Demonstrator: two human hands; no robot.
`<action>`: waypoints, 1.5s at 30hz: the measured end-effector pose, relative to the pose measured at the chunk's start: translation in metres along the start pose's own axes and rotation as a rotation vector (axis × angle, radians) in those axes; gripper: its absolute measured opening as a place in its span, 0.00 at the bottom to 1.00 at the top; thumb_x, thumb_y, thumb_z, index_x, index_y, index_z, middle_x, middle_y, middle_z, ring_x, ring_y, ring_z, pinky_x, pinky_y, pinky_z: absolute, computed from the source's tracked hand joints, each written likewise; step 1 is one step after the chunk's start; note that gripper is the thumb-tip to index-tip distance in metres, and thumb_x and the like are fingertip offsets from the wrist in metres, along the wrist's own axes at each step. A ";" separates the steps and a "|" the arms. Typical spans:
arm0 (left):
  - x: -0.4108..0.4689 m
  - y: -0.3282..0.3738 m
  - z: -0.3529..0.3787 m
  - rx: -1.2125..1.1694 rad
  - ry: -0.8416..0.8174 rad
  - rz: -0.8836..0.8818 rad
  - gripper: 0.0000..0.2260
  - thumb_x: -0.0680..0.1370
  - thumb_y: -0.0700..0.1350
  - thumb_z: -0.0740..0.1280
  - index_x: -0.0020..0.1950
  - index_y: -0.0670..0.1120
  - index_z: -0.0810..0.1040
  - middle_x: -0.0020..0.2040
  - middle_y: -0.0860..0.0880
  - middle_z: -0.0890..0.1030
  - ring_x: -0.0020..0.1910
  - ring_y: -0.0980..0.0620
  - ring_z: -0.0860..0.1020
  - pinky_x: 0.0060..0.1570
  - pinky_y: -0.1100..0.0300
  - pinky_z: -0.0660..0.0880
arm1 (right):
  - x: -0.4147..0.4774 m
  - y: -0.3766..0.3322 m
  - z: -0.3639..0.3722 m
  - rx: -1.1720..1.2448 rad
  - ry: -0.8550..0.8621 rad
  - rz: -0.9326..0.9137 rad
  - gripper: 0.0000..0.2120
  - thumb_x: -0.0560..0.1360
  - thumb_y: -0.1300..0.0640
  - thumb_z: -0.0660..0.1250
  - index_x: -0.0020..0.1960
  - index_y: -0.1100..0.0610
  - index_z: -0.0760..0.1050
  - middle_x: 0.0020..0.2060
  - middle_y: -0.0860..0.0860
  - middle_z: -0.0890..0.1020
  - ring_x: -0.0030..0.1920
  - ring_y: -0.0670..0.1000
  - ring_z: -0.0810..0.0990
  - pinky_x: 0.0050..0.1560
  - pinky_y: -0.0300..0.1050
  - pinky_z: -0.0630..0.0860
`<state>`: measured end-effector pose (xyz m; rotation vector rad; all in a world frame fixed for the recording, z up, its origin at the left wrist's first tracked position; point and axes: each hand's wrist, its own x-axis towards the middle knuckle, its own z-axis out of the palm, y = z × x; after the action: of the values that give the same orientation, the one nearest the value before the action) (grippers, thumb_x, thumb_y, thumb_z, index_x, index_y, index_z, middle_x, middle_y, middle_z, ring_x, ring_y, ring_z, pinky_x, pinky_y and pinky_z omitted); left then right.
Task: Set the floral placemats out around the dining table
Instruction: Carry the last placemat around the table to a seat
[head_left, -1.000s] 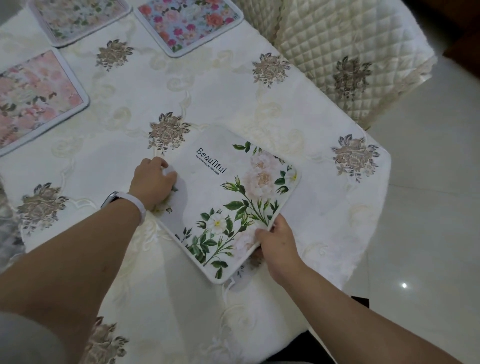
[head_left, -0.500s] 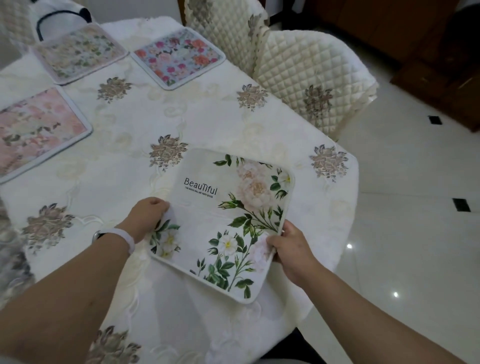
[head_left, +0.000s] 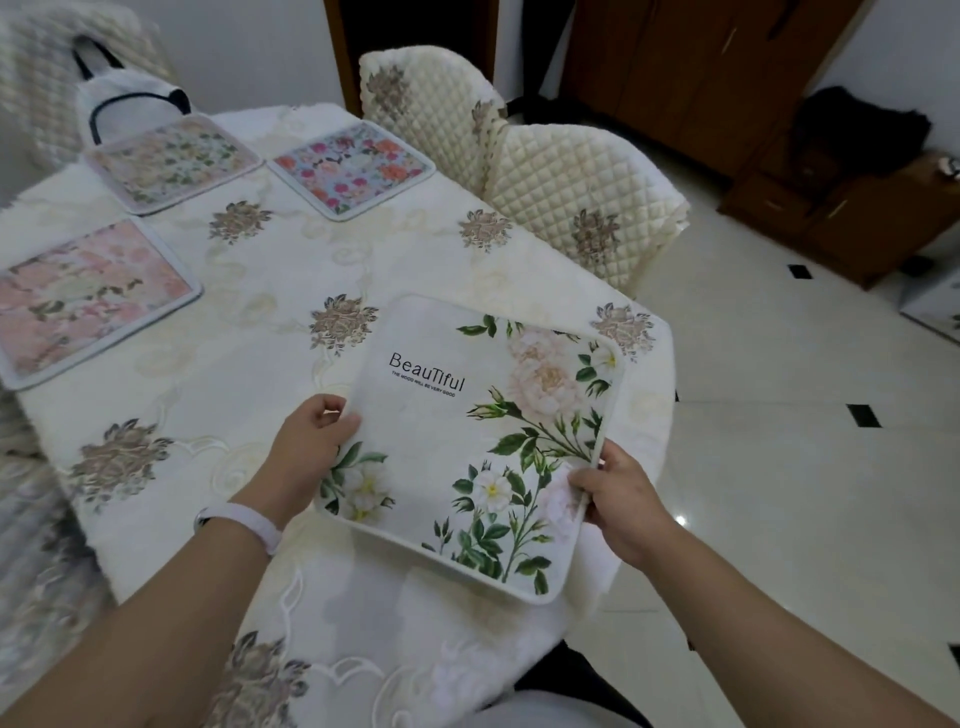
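White "BeauTiful" placemat (head_left: 467, 441) with pale blooms and green leaves, left hand (head_left: 311, 441) and right hand (head_left: 618, 493) fingers gripping its sides, turned squarer to the desk (head_left: 260, 364) than a second ago.

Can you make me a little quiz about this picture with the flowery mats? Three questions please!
1. True or false: the left hand and right hand are both empty.
2. Besides the held white placemat, how many mats lie on the tablecloth? A) one B) three C) six
3. Fill in: the big word printed on the held mat is ____.

Key
1. False: each hand has a grip on one edge of the white placemat.
2. B: the pink placemat, pale placemat and blue placemat.
3. BeauTiful
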<state>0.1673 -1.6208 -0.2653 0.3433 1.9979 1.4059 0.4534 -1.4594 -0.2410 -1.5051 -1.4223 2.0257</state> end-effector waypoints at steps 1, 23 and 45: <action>-0.004 0.003 0.002 -0.018 -0.010 0.002 0.05 0.78 0.38 0.68 0.44 0.45 0.75 0.36 0.48 0.83 0.31 0.52 0.80 0.34 0.59 0.76 | -0.003 0.001 -0.003 -0.001 0.011 -0.005 0.22 0.75 0.74 0.57 0.54 0.51 0.78 0.48 0.54 0.86 0.49 0.60 0.85 0.51 0.62 0.81; -0.068 0.060 0.192 -0.064 -0.123 0.053 0.10 0.76 0.31 0.65 0.50 0.46 0.77 0.34 0.52 0.84 0.32 0.52 0.80 0.32 0.60 0.76 | -0.025 -0.004 -0.188 0.015 0.351 -0.178 0.14 0.77 0.67 0.63 0.55 0.51 0.77 0.46 0.51 0.86 0.44 0.53 0.85 0.39 0.44 0.79; -0.119 0.146 0.541 -0.024 -0.299 0.093 0.13 0.76 0.32 0.63 0.58 0.41 0.80 0.51 0.35 0.83 0.46 0.38 0.80 0.52 0.40 0.77 | -0.009 -0.048 -0.506 0.087 0.544 -0.268 0.14 0.76 0.64 0.64 0.50 0.45 0.74 0.43 0.47 0.85 0.42 0.50 0.85 0.42 0.47 0.81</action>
<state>0.5835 -1.2325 -0.1987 0.6049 1.7392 1.3455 0.8642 -1.1634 -0.1939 -1.5669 -1.2125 1.3618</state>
